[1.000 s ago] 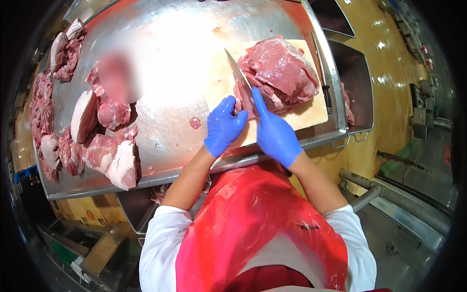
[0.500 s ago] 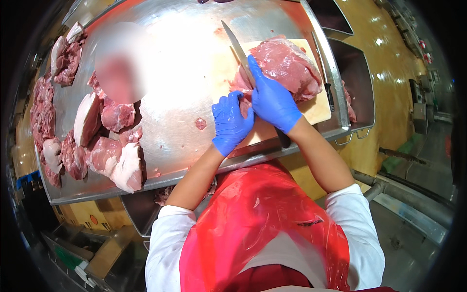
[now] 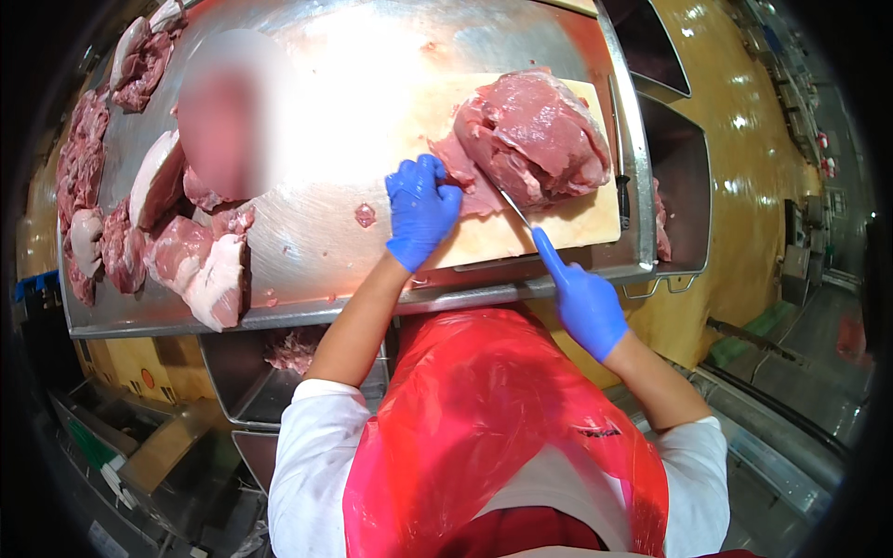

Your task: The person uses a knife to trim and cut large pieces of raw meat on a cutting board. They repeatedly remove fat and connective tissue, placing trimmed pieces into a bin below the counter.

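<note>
A large piece of raw pink meat (image 3: 539,130) lies on the white cutting board (image 3: 567,231), with a thin flap of meat (image 3: 473,189) spreading from its left side. My gloved left hand (image 3: 420,212) is closed at the flap's left edge, its fingers curled over it. In my gloved right hand (image 3: 588,302) is a knife (image 3: 517,209), gripped with the index finger stretched along it. The blade points away from me, and its tip end meets the meat where the flap joins the large piece. The knife's handle is hidden under the hand.
Several raw cuts with pale fat (image 3: 219,284) lie along the left of the steel table (image 3: 307,307). A dark-handled rod-like tool (image 3: 622,186) lies by the board's right edge. Metal bins (image 3: 693,186) stand right of the table; another bin (image 3: 242,372) with meat scraps sits below its front edge.
My right hand has drawn the knife back toward me, from across the meat to the board's near edge. My left hand has shifted slightly left. The whole view has also moved a little.
</note>
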{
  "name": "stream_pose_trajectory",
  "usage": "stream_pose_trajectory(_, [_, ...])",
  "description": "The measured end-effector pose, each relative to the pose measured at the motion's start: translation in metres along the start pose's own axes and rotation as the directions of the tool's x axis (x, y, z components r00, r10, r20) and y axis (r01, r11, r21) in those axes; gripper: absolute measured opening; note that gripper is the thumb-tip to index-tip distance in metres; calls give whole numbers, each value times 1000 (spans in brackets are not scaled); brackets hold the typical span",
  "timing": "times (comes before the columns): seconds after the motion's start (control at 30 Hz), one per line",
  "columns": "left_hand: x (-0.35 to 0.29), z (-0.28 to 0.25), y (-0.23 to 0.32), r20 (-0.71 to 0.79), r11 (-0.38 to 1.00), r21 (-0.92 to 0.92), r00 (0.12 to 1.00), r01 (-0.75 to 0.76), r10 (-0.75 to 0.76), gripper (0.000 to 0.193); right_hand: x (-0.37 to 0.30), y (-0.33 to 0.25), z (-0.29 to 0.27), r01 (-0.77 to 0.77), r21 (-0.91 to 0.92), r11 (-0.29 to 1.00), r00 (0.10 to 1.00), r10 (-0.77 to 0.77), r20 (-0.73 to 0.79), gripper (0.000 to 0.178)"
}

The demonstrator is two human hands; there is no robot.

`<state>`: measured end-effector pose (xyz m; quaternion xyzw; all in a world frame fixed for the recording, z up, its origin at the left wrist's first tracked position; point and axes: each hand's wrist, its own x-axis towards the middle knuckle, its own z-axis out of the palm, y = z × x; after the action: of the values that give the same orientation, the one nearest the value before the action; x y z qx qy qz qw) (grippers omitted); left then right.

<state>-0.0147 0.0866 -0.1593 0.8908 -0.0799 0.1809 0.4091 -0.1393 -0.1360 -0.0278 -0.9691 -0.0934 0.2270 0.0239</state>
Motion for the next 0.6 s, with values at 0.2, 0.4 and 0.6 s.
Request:
stream_pose_trajectory(0.2, [13, -87, -48, -162, 957, -222, 961, 185, -223, 2, -76, 153, -20, 192, -326, 926, 979, -204, -3, 86])
stream_pose_trajectory(0.4, [-207, -206, -82, -586, 700, 161, 638, 696, -500, 30, -39, 240, -17, 358, 183, 916, 858, -246, -451, 50])
stream_pose_trajectory(0.6, [-153, -107, 3, -473, 841, 166, 790, 514, -390, 51, 152, 276, -32, 396, 902, 171, 917, -34, -397, 31])
